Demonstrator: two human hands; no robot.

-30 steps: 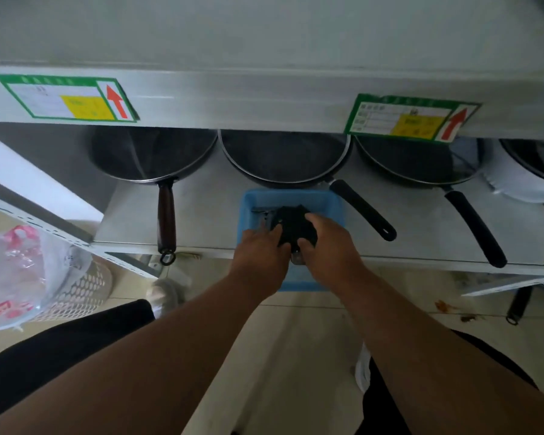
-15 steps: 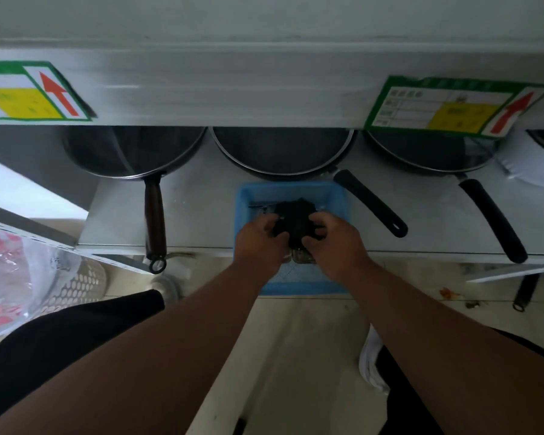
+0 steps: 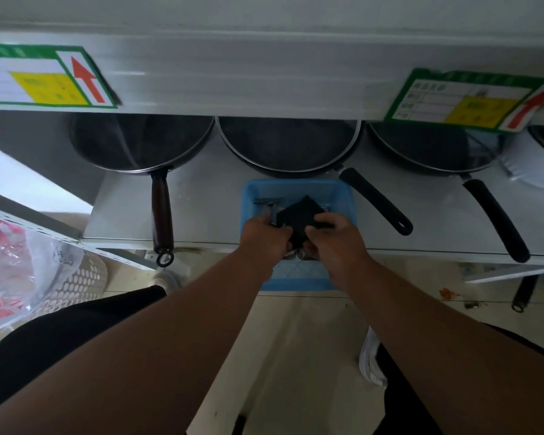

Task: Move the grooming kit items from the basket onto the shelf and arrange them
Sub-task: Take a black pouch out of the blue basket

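Observation:
A blue plastic basket point(image 3: 346, 196) sits at the front edge of the grey metal shelf point(image 3: 201, 211), overhanging it. Both my hands are over the basket holding a black pouch point(image 3: 299, 215). My left hand point(image 3: 264, 237) grips its left side and my right hand point(image 3: 333, 240) pinches its right edge. A metal razor point(image 3: 269, 202) lies in the basket behind my left hand. Small metal items point(image 3: 296, 254) show beneath the pouch, partly hidden by my fingers.
Three dark frying pans point(image 3: 145, 142) point(image 3: 289, 146) point(image 3: 421, 149) line the shelf behind the basket, handles pointing forward. An upper shelf edge carries green labels point(image 3: 44, 76). A white perforated bin point(image 3: 76, 277) with a plastic bag stands on the floor at left.
The pouch has lifted and spread flatter between my hands, tilted as a dark square. The razor behind my left hand is now more exposed.

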